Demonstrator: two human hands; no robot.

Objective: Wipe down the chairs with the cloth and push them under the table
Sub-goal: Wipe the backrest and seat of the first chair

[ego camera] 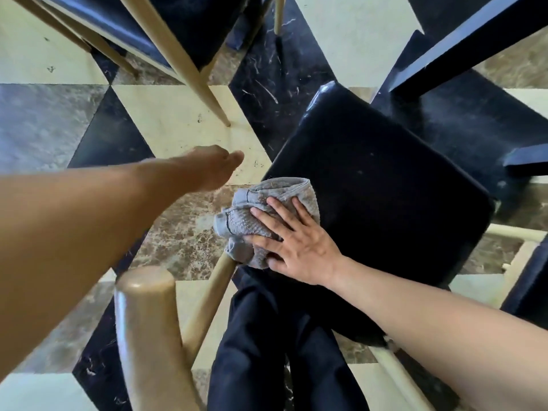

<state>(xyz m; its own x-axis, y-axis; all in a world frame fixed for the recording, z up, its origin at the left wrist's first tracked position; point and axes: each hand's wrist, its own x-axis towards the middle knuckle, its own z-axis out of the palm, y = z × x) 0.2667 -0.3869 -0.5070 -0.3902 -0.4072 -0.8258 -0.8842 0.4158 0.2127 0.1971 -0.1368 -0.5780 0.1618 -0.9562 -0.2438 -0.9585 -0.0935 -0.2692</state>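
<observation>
On the near-left corner of the black chair seat (379, 203), a crumpled grey cloth (255, 215) lies pressed under the right hand (296, 241). Right grip: fingers spread flat, palm down on the cloth, no pinch; part of the cloth hangs over the seat edge. Left hand (207, 167) is off the chair, held out over the floor (178, 120), touching nothing; its fingers point away from the camera, so cannot tell whether that grip is curled or loose. Tan wooden chair back post (145, 321) stands close to the camera, lower left. Second chair (142, 28) with tan legs and a dark seat is at upper left, apart from the first. Dark table (474, 40) edge and leg sit at upper right. Floor is patterned in cream, black and brown marble tiles. Dark trousers (267, 351) show at bottom centre.
</observation>
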